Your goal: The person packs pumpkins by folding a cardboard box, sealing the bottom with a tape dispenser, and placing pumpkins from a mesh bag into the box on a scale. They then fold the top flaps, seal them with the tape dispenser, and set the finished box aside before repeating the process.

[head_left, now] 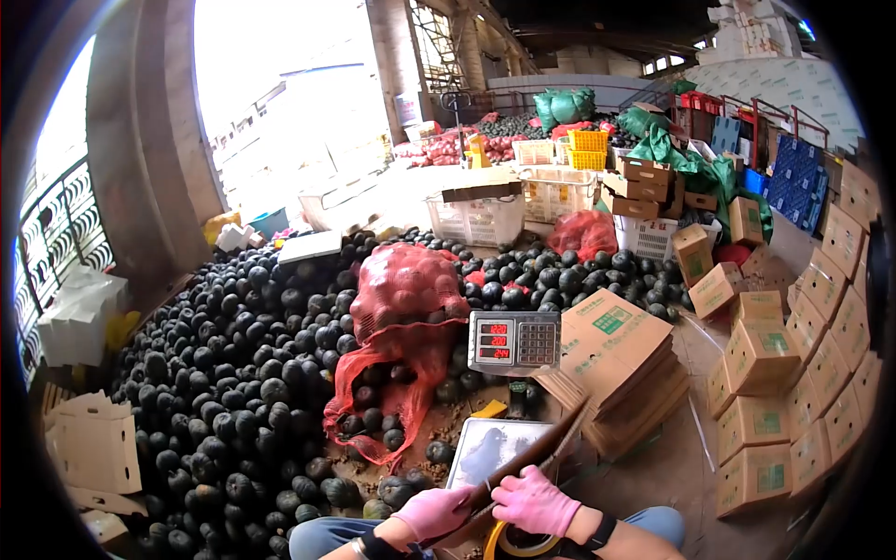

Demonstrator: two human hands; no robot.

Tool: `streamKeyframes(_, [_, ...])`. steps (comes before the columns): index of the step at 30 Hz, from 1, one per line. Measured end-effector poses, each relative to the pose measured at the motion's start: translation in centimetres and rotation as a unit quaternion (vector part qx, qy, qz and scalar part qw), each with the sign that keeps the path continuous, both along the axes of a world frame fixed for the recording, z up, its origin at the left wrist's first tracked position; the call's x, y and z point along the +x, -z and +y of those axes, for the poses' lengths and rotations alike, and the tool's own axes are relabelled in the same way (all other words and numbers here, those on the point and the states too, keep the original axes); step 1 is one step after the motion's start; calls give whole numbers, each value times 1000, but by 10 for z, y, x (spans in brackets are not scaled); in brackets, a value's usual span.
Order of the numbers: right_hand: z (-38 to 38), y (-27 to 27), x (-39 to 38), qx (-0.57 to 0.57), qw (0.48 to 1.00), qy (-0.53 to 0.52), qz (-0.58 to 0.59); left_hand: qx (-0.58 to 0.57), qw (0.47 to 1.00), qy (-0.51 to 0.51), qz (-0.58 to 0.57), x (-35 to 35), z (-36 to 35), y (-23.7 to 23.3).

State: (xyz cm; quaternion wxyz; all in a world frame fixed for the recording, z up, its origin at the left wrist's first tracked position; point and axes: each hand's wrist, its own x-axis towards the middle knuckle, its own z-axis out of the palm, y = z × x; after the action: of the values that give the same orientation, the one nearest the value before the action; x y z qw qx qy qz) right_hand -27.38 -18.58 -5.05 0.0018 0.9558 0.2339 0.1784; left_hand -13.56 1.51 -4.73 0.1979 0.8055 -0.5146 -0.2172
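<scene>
Toward one o'clock, a bulging green sack (pixel 565 107) sits behind stacked yellow plastic crates (pixel 588 149). Filled red mesh sacks (pixel 439 149) lie at twelve, below a barred window (pixel 434 42). A concrete pillar (pixel 145 121) rises at ten; a scrollwork metal railing (pixel 65 224) stands at nine.

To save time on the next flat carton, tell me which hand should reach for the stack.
Probably the right hand: it is nearer the stack of flat cartons. The left hand sits farther off, across the held cardboard. Both are on that cardboard, so the right must first let go.
</scene>
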Motion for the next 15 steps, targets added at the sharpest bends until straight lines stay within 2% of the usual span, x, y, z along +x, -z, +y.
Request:
streamKeyframes(2, [3, 4, 4, -21, 998, -39, 34, 17, 999, -2, -38, 3, -7, 8])
streamKeyframes(4, [-6, 0, -4, -33, 998, -15, 56, 10, 994, -66, -88, 26, -6, 8])
streamKeyframes(5, [-16, -2, -8, -27, 997, -10, 71, -4, 982, -148, -113, 60, 4, 21])
streamKeyframes(6, [-27, -4, -12, -20, 996, -4, 87, -33, 971, -228, -65, 82, 15, 12])
streamKeyframes(8, [-39, -8, -17, 5, 991, 29, 127, -107, 904, -298, -287, 67, 14, 1])
streamKeyframes(9, [-45, -7, -18, 2, 991, 45, 125, -165, 896, -174, -375, 64, 11, -2])
streamKeyframes(10, [-52, -7, -21, -2, 990, 62, 126, -249, 899, -29, -359, 70, 7, 14])
streamKeyframes(11, [-62, -7, -23, 2, 992, 62, 111, -250, 928, 137, -239, 68, 5, 12])
streamKeyframes(12, [-72, -8, -26, 3, 993, 61, 100, -166, 946, 226, -165, 65, 16, 26])
streamKeyframes(14, [-83, -4, -30, 0, 990, 69, 119, -105, 922, 297, -223, 55, 7, -8])
streamKeyframes(15, [-86, 2, -29, 29, 992, 62, 107, -165, 907, 295, -253, 64, 1, 6])
